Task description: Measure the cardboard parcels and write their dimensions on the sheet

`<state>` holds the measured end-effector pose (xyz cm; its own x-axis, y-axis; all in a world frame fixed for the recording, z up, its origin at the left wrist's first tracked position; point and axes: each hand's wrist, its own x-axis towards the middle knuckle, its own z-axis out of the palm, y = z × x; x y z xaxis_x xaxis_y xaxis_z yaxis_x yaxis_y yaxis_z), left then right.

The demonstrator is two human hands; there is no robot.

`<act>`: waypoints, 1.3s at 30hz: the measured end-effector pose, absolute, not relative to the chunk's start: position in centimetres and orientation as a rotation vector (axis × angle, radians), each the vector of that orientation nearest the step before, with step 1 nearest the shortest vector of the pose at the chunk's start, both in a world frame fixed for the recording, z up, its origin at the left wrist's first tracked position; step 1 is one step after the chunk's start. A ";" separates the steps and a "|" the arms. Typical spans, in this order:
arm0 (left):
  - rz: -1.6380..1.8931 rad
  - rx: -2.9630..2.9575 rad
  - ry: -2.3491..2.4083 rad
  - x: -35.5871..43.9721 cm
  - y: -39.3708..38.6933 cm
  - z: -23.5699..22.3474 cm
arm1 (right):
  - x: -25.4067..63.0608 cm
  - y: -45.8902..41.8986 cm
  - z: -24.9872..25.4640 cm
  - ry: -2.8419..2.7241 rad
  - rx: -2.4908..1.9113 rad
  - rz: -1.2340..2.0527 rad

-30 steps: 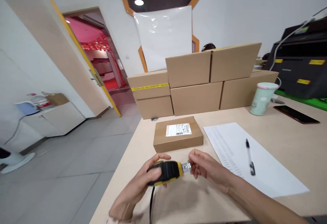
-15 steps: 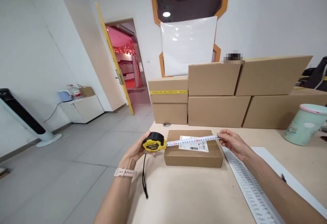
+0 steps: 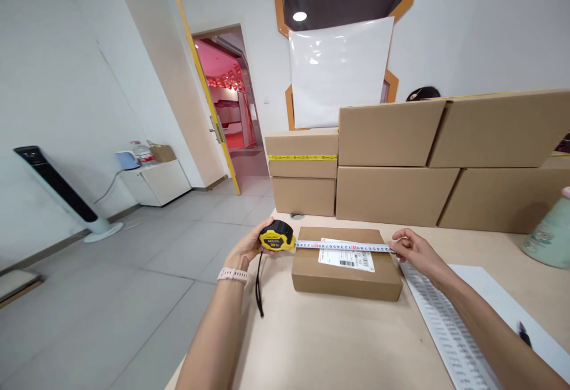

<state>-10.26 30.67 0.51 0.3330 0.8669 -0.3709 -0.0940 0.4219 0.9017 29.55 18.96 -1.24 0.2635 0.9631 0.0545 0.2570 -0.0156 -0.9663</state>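
My left hand (image 3: 249,248) is closed round a yellow and black tape measure (image 3: 276,237) at the left end of a small brown cardboard box (image 3: 347,286). A black wrist strap (image 3: 259,289) dangles from the case. The white blade (image 3: 329,246) runs across the top of the box and over part of a white shipping label (image 3: 345,258). At the box's right end, my right hand (image 3: 412,250) pinches the free end of the blade between thumb and fingers. Printed sheets (image 3: 445,319) lie under my right forearm.
Large cardboard boxes (image 3: 396,194) are stacked along the back of the table (image 3: 338,342). A pale green tumbler (image 3: 550,235) stands at the right, and a pen (image 3: 524,333) lies on white paper. Behind the boxes shows the top of a person's head (image 3: 424,92).
The view has shifted, so the stacked boxes sit farther right in it. The blade lies more level across the box now. Both hands keep their hold.
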 end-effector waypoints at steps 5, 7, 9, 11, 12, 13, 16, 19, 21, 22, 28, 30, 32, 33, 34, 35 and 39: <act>0.785 0.974 1.128 -11.2 30.9 0.1 | 30.0 19.3 -2.8 -1.264 -1.539 0.820; 0.775 0.989 1.129 -11.3 30.8 0.0 | 30.1 19.5 -3.2 -1.308 -1.543 0.793; 0.758 1.007 1.122 -11.4 30.7 0.0 | 30.2 19.6 -3.3 -1.325 -1.552 0.785; 0.748 1.029 1.108 -11.5 30.5 0.1 | 30.2 19.6 -3.2 -1.316 -1.570 0.801; 0.745 1.042 1.098 -11.6 30.3 0.3 | 30.2 19.6 -3.1 -1.309 -1.583 0.812; 0.741 1.054 1.087 -11.6 30.1 0.4 | 30.2 19.5 -3.1 -1.301 -1.593 0.826; 0.719 1.082 1.061 -11.7 29.7 0.7 | 30.3 19.5 -2.9 -1.279 -1.614 0.876; 0.711 1.094 1.056 -11.8 29.7 0.8 | 30.5 19.4 -2.9 -1.260 -1.614 0.929; 0.716 1.096 1.060 -11.8 29.8 0.6 | 30.5 19.3 -2.9 -1.250 -1.609 0.946; 0.718 1.096 1.061 -11.9 29.9 0.5 | 30.5 19.3 -2.8 -1.243 -1.607 0.950; 0.736 1.100 1.046 -12.0 30.4 -0.1 | 30.4 19.1 -2.5 -1.184 -1.568 1.011; 0.741 1.100 1.037 -12.1 30.4 -0.2 | 30.4 19.0 -2.4 -1.163 -1.558 1.029; 0.744 1.099 1.035 -12.1 30.4 -0.2 | 30.4 18.9 -2.4 -1.147 -1.556 1.044; 0.744 1.098 1.038 -12.1 30.4 -0.2 | 30.4 18.9 -2.4 -1.141 -1.557 1.052; 0.742 1.097 1.042 -12.1 30.4 -0.2 | 30.4 18.9 -2.4 -1.136 -1.559 1.062; 0.740 1.095 1.048 -12.1 30.4 -0.2 | 30.4 18.9 -2.4 -1.131 -1.561 1.071; 0.743 1.088 1.068 -12.0 30.4 -0.1 | 30.5 19.0 -2.4 -1.123 -1.567 1.089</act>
<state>-12.03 30.38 -0.09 0.3384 0.8888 -0.3089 0.0195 0.3216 0.9467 30.48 19.03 -2.41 0.2018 0.9677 -0.1508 0.1807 -0.1882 -0.9654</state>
